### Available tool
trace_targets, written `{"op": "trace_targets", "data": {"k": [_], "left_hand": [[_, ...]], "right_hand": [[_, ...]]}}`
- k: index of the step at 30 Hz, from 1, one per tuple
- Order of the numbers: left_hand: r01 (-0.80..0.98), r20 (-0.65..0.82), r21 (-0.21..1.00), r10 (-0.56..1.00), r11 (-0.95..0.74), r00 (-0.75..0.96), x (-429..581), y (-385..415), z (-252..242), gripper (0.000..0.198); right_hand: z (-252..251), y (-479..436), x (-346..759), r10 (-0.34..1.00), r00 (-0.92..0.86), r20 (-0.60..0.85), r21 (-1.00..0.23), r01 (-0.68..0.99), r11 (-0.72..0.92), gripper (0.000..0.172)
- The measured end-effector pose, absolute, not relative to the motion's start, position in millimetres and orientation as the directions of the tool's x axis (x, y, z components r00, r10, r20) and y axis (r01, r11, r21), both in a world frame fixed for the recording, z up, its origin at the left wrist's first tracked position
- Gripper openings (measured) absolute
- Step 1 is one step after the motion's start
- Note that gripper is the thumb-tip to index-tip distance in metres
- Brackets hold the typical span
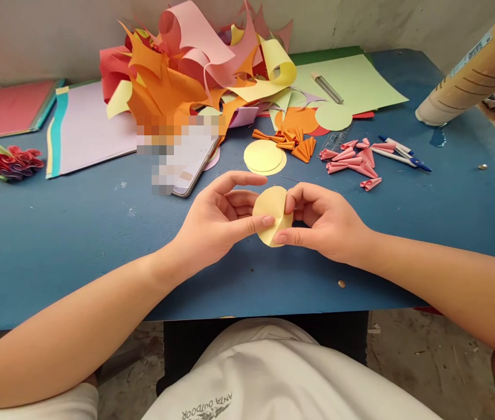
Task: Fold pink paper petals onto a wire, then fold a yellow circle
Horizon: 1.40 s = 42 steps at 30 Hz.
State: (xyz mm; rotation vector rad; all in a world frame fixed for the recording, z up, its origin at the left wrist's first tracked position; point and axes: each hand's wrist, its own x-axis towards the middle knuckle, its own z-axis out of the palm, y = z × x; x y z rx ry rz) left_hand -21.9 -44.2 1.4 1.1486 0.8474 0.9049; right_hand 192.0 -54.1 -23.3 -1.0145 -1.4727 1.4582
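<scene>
Between my two hands is a yellow paper circle [268, 207] with a crease running down its right part. My left hand [225, 216] has its thumb pressed on the front of the paper, with fingers behind it and the index finger stretched out above. The right edge of the circle is pinched by my right hand [321, 219], thumb low and index finger curled above. Just beyond lie more yellow paper circles [265, 156], stacked. Rolled orange paper cones [300, 143] and pink paper cones [352, 160] sit behind and to the right.
Colourful paper scraps [173, 76] pile up against the wall. A phone [195, 157], partly pixelated, lies left of centre. Pens [405, 153], a glue bottle [470, 70], a green sheet [348, 81] and a ruffled paper flower [9, 162] are on the blue table [76, 233].
</scene>
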Motion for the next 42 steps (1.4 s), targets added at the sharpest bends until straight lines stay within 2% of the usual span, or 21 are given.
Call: {"op": "trace_targets", "data": {"k": [4, 10, 13, 16, 20, 24, 28, 33, 36, 39, 40, 42], "left_hand": [[-0.153, -0.051, 0.982, 0.934, 0.111, 0.353, -21, -45, 2, 0.057], [-0.154, -0.004, 0.986, 0.937, 0.062, 0.349, -20, -44, 2, 0.045], [-0.16, -0.006, 0.984, 0.912, 0.079, 0.41, -20, -43, 2, 0.035], [-0.149, -0.076, 0.974, 0.861, 0.173, 0.503, -20, -42, 2, 0.027], [-0.204, -0.091, 0.953, 0.854, 0.225, 0.513, -19, -43, 0, 0.032], [-0.192, -0.065, 0.967, 0.888, 0.169, 0.455, -20, -43, 0, 0.035], [-0.125, -0.063, 0.984, 0.905, 0.127, 0.421, -20, -42, 0, 0.031], [-0.077, -0.095, 0.987, 0.889, 0.144, 0.448, -18, -42, 2, 0.028], [-0.114, -0.11, 0.977, 0.885, 0.179, 0.453, -19, -41, 2, 0.025], [-0.185, -0.119, 0.958, 0.891, 0.218, 0.438, -21, -39, 0, 0.033], [-0.2, -0.116, 0.954, 0.893, 0.222, 0.435, -22, -39, 0, 0.036], [-0.21, -0.102, 0.954, 0.894, 0.212, 0.436, -23, -38, -1, 0.04]], "right_hand": [[-22, -54, 191, 0.917, -0.398, -0.036, -0.995, -0.068, -0.069, 0.058], [-20, -56, 192, 0.876, -0.48, -0.045, -0.993, -0.071, -0.09, 0.056], [-23, -55, 192, 0.896, -0.443, 0.016, -0.991, -0.126, -0.045, 0.053], [-25, -55, 191, 0.922, -0.383, 0.053, -0.985, -0.174, -0.016, 0.048], [-22, -56, 190, 0.947, -0.312, 0.079, -0.981, -0.192, 0.019, 0.051], [-22, -57, 191, 0.949, -0.298, 0.102, -0.993, -0.09, 0.078, 0.052], [-28, -57, 193, 0.931, -0.311, 0.192, -0.973, 0.063, 0.222, 0.048], [-29, -58, 193, 0.904, -0.308, 0.296, -0.93, 0.125, 0.346, 0.056], [-27, -59, 193, 0.888, -0.353, 0.293, -0.921, 0.145, 0.361, 0.042], [-25, -60, 194, 0.902, -0.36, 0.237, -0.959, 0.061, 0.276, 0.018], [-24, -60, 194, 0.913, -0.348, 0.213, -0.971, 0.027, 0.237, 0.016], [-22, -59, 194, 0.93, -0.328, 0.165, -0.986, -0.027, 0.166, 0.024]]}}
